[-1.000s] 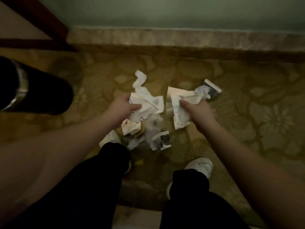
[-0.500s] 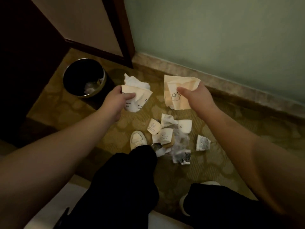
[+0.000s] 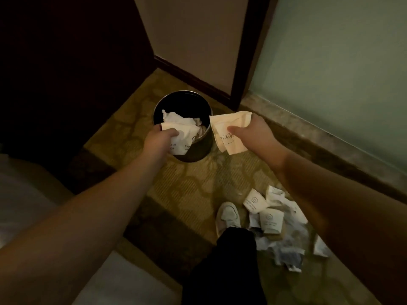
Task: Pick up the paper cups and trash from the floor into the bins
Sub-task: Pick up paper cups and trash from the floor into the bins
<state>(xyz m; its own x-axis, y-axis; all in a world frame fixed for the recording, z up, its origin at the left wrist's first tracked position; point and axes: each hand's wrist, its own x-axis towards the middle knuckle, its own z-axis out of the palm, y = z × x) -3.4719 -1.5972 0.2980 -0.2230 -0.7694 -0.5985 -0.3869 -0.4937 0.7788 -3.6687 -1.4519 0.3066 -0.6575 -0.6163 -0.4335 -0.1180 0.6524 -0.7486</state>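
The left hand [image 3: 157, 139] pinches a flattened white paper cup [image 3: 184, 137], lettering too small to read, now over the black bin [image 3: 204, 148]. The right hand [image 3: 253, 130] grips a cream cup [image 3: 226, 130] printed with a smiling face beside the rim, where half a second ago both were short of it. More cups [image 3: 264, 212] lie on the carpet [image 3: 176, 186].

- white sneaker [image 3: 228, 215] planted on the patterned yellow carpet [image 3: 180, 190]
- black trouser leg [image 3: 229, 267] just below the sneaker
- dark wooden door frame [image 3: 248, 51] well above the sneaker
- pale slab [image 3: 114, 280] to its lower left, maybe a bed edge
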